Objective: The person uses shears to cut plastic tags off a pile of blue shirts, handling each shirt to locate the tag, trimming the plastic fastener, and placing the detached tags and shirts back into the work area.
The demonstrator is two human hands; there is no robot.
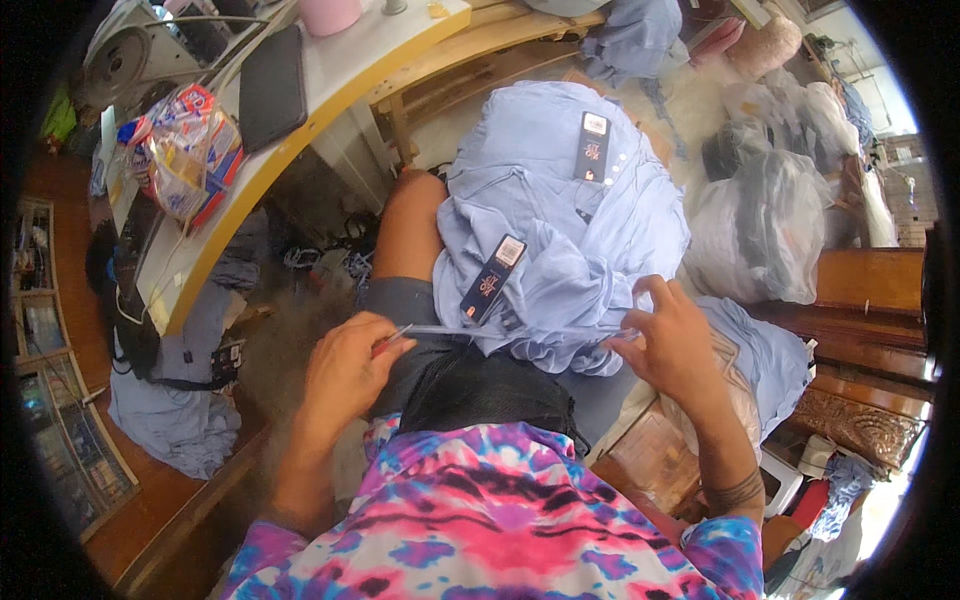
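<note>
Together the hands pinch shut: left hand (pixel 345 365) on small snips (pixel 392 339), right hand (pixel 672 335) on blue shirt fabric (pixel 560 240).

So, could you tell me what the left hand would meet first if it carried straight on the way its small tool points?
Probably the light blue garment on the lap: the left hand aims its small tool rightward along the stretched fabric edge toward the right hand. Depth is uncertain.

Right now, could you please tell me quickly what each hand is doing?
Left hand: closed, pinching a small red-handled tool.
Right hand: closed, gripping the edge of the light blue shirt on the lap.
</note>
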